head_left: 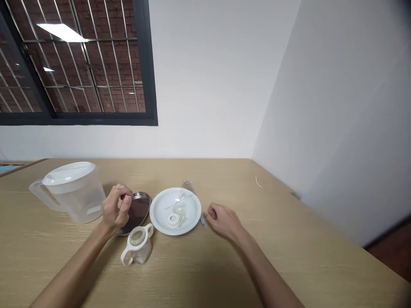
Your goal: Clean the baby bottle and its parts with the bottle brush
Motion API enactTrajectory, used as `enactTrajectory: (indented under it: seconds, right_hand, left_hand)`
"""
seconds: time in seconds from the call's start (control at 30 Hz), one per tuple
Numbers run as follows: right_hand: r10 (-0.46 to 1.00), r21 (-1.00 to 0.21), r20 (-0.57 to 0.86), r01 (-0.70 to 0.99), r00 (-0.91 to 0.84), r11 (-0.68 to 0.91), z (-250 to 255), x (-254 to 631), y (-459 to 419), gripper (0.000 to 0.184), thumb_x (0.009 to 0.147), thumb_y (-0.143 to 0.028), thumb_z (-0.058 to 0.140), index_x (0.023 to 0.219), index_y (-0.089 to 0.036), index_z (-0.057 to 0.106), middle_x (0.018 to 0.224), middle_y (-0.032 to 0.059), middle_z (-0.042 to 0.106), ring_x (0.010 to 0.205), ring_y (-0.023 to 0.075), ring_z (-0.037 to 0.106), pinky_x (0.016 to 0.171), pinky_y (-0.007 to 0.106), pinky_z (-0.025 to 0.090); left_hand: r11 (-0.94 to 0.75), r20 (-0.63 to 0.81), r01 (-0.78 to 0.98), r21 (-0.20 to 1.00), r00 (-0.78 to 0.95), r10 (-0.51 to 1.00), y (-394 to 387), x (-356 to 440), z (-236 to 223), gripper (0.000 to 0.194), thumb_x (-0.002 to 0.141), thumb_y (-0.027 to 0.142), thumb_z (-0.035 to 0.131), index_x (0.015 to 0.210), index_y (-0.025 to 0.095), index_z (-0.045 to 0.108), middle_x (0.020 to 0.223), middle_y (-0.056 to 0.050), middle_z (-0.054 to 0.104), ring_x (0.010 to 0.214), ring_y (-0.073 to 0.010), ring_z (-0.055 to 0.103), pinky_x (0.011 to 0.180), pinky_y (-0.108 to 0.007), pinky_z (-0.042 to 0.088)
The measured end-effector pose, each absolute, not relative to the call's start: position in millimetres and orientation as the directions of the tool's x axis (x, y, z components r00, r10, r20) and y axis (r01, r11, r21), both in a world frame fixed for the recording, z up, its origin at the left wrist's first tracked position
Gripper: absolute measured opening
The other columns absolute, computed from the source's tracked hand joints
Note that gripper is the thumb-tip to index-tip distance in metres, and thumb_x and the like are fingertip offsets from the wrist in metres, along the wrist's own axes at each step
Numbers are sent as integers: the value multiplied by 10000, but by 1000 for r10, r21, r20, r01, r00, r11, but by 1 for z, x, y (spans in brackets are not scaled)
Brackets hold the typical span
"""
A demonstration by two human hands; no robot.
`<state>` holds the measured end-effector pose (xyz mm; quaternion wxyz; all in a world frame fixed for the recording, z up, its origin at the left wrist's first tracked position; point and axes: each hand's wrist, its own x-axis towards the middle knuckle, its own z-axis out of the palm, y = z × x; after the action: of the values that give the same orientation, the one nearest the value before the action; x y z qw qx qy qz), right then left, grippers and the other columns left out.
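My left hand [118,207] hovers over a dark oval metal tray [136,216], its fingers loosely curled and nothing visible in them. Just below it stands a white two-handled cup body [141,248], a sippy cup by its look, with its top uncovered. A white plate [156,220] holds a white ring-shaped cap [173,220], some clear soft pieces [180,209] and a thin straw-like stick [184,199]. To the plate's right, my right hand [223,220] rests closed near the table. A small blue piece [202,221] lies between that hand and the plate.
A translucent lidded pitcher [80,196] stands at the left, close to my left hand. Behind the plate lies a greyish, bristly-looking thing [187,185], partly hidden. A thin pale strip [258,182] lies on the wooden table [289,256] at the right. Walls border the table.
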<state>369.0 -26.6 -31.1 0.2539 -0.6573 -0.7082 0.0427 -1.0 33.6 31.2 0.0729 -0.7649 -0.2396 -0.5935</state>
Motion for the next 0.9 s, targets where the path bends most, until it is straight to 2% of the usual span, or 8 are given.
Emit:
enactTrajectory:
  seconds: [0.13, 0.23, 0.4, 0.53, 0.63, 0.73, 0.9]
  right_hand:
    - [965, -377, 251, 910, -80, 173, -27, 354, -33, 212, 875, -418, 577, 842, -211, 611, 864, 20, 677, 742, 143, 574, 646, 249, 297]
    - [972, -359, 215, 917, -99, 172, -26, 346, -36, 238, 878, -444, 587, 893, -211, 630, 934, 40, 684, 815, 168, 600, 684, 262, 319]
    - [986, -340, 153, 934, -64, 113, -30, 335, -37, 184, 937, -334, 500, 922, -197, 622, 990, 83, 688, 897, 207, 626, 707, 289, 325]
    - [992, -375, 125, 927, 31, 18, -35, 329, -32, 194, 964, -266, 433, 918, -188, 605, 1037, 116, 687, 923, 228, 631, 710, 298, 320]
    - [980, -449, 122, 889, 155, -84, -36, 331, -29, 215, 975, -257, 389, 931, -171, 581, 957, 146, 682, 849, 238, 625, 681, 304, 308]
    - [951, -575, 125, 802, 282, -163, -37, 339, -24, 213, 972, -256, 368, 960, -164, 560, 786, 114, 650, 725, 227, 595, 638, 303, 293]
    - [873, -835, 182, 540, 452, -105, -37, 355, -16, 232, 962, -358, 408, 842, -207, 536, 690, 50, 588, 652, 192, 558, 604, 288, 338]
  left_hand:
    - [-853, 946, 465, 238, 87, 311, 32, -10, 19, 143, 962, 196, 465, 850, 195, 554, 716, -8, 539, 644, -165, 510, 608, -306, 405]
    - [-836, 934, 469, 284, 63, 353, 30, -13, 10, 172, 975, 190, 455, 833, 192, 553, 717, -9, 541, 654, -161, 519, 600, -294, 405]
    - [-816, 905, 464, 344, 67, 420, 28, -13, 0, 189, 986, 208, 446, 819, 197, 535, 716, -2, 532, 635, -151, 503, 595, -290, 404]
    - [-803, 878, 467, 370, 105, 466, 26, -15, -4, 204, 987, 254, 452, 810, 200, 538, 715, -5, 534, 640, -159, 506, 609, -307, 402]
    - [-790, 865, 479, 382, 116, 488, 23, -16, -5, 224, 989, 284, 448, 804, 201, 542, 721, -13, 542, 658, -168, 511, 626, -320, 398]
    - [-774, 854, 494, 396, 111, 508, 21, -18, -5, 234, 989, 307, 446, 800, 204, 537, 716, -14, 542, 654, -170, 502, 629, -322, 394]
    - [-725, 815, 535, 434, 110, 569, 21, -19, -4, 225, 961, 330, 488, 777, 210, 535, 703, -8, 547, 646, -171, 488, 644, -321, 398]
